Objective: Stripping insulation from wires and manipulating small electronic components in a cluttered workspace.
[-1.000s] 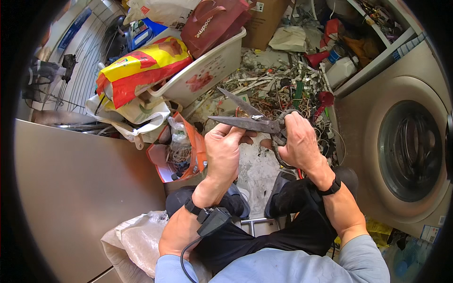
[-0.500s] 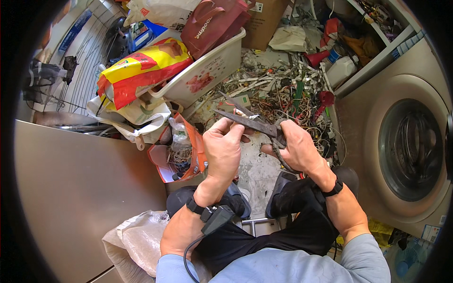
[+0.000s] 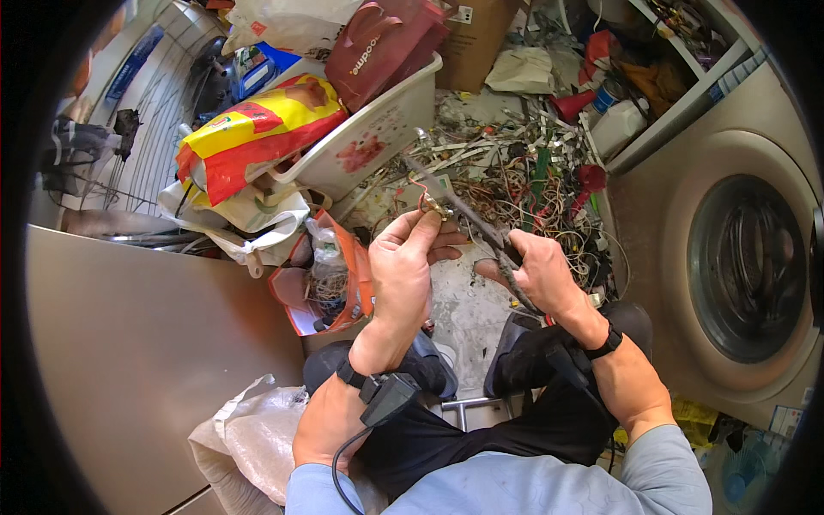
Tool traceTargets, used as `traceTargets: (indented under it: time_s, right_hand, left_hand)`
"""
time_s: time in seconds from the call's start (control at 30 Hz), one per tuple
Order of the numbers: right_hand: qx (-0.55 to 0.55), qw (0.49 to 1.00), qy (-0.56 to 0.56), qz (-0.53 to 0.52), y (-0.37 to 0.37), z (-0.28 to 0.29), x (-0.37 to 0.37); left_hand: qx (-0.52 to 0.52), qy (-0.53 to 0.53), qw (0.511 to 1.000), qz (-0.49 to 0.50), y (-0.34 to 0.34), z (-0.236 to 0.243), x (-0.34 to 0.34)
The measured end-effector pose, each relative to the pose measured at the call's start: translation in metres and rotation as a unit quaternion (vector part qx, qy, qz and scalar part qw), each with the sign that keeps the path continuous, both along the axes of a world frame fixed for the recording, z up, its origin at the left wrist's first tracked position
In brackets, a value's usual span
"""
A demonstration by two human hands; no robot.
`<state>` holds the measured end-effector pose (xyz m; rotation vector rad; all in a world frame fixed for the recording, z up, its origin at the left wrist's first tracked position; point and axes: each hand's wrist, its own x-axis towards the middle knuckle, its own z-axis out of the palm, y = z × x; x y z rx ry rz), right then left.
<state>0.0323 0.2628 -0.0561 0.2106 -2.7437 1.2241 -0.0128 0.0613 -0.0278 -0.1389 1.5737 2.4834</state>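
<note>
My left hand (image 3: 401, 262) pinches a small brass-coloured metal part (image 3: 437, 209) with a thin red wire rising from it. My right hand (image 3: 545, 270) grips large dark scissors (image 3: 470, 215) by the handles, their blades pointing up and away from me, just right of the small part. A pile of tangled wires, strips and scrap (image 3: 528, 167) lies on the floor beyond both hands. An orange bag (image 3: 356, 266) of wire and plastic stands just left of my left hand.
A white tub (image 3: 378, 120) holds bags, with a yellow-red sack (image 3: 266, 116) on it. A steel panel (image 3: 146, 318) flanks the left, a front-loading washer (image 3: 657, 215) the right. A cardboard box (image 3: 476, 39) and cluttered shelving (image 3: 712, 69) stand at the back. My legs are bent below.
The scissors have tilted steeply and moved down and right, off the piece in my left hand. The small part and red wire now show plainly at my left fingertips.
</note>
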Motion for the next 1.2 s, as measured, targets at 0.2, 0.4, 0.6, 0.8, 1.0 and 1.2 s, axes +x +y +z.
traceTargets:
  time_s: [0.2, 0.4, 0.6, 0.8, 1.0, 1.2]
  right_hand:
    - [-0.321, 0.921, -0.219, -0.022, -0.006, 0.013, -0.008]
    - [-0.465, 0.865, -0.181, -0.050, -0.008, 0.033, -0.018]
    - [-0.474, 0.868, -0.139, -0.052, 0.002, 0.021, -0.017]
    - [-0.352, 0.932, -0.071, -0.051, 0.008, 0.021, -0.012]
    - [-0.308, 0.948, -0.061, -0.047, 0.008, 0.017, -0.007]
    - [-0.525, 0.833, -0.155, -0.081, 0.016, 0.020, -0.013]
  left_hand:
    - [0.173, -0.111, 0.977, -0.063, -0.001, -0.011, -0.003]
    - [0.202, -0.126, 0.959, -0.153, 0.005, -0.017, 0.001]
    - [0.147, -0.124, 0.967, -0.168, 0.015, -0.014, 0.005]
    - [0.053, -0.100, 0.979, -0.171, 0.027, -0.003, 0.006]
    - [0.004, -0.067, 0.990, -0.123, 0.032, -0.010, 0.009]
    - [-0.053, 0.024, 0.992, -0.111, 0.037, -0.007, 0.014]
